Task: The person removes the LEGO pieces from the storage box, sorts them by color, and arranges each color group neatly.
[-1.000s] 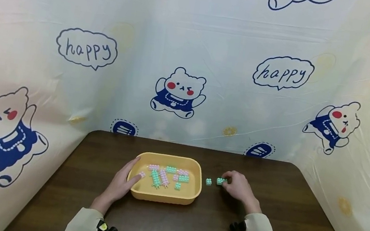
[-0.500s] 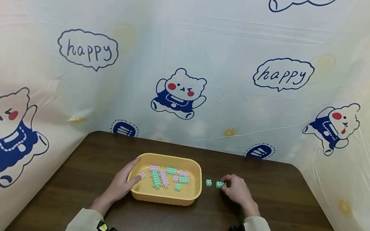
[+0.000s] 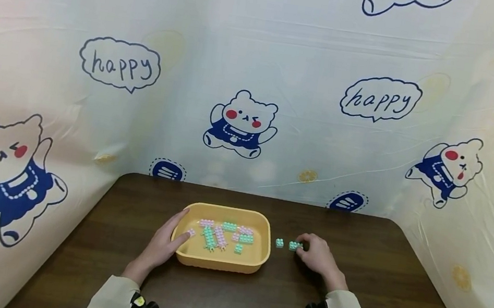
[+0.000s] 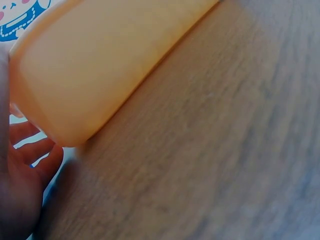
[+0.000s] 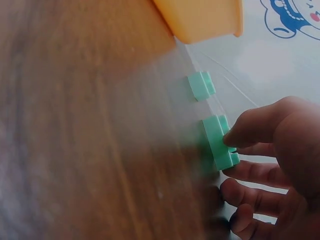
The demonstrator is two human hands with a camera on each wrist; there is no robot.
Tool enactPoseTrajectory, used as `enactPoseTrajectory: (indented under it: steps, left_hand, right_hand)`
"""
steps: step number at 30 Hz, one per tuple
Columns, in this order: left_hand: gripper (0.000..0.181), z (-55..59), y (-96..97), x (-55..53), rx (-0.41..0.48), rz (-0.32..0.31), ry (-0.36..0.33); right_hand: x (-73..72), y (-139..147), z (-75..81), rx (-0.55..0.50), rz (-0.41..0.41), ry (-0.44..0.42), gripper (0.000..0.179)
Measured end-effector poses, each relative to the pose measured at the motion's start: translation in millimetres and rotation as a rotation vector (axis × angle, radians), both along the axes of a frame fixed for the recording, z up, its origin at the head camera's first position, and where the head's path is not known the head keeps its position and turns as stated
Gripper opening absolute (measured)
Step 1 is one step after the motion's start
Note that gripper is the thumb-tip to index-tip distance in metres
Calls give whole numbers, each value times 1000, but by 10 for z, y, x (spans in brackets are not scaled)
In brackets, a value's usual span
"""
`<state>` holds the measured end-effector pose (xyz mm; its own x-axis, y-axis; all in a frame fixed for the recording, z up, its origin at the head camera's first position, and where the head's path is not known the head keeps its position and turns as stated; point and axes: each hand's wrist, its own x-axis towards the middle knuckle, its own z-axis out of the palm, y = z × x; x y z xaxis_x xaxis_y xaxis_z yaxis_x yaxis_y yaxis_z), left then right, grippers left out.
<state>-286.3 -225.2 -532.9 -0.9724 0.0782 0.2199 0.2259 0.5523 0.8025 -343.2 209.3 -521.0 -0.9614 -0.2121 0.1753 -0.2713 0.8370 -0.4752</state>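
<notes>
The left hand [image 3: 162,245] clamps its fingers on the tray [image 3: 219,265], the right hand [image 3: 317,254] on a green brick [image 5: 215,142] that (held near one end) could, I think, twist loose.

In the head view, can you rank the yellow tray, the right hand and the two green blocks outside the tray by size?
Yellow tray
Right hand
Longer green block, partly hidden by that hand
Shorter green block
</notes>
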Motion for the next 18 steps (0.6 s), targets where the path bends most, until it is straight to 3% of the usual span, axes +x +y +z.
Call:
enactPoseTrajectory:
  steps: [18]
  left_hand:
    - [67, -8, 1, 0, -5, 0, 19]
  right_hand:
    - [3, 36, 87, -44, 57, 57, 19]
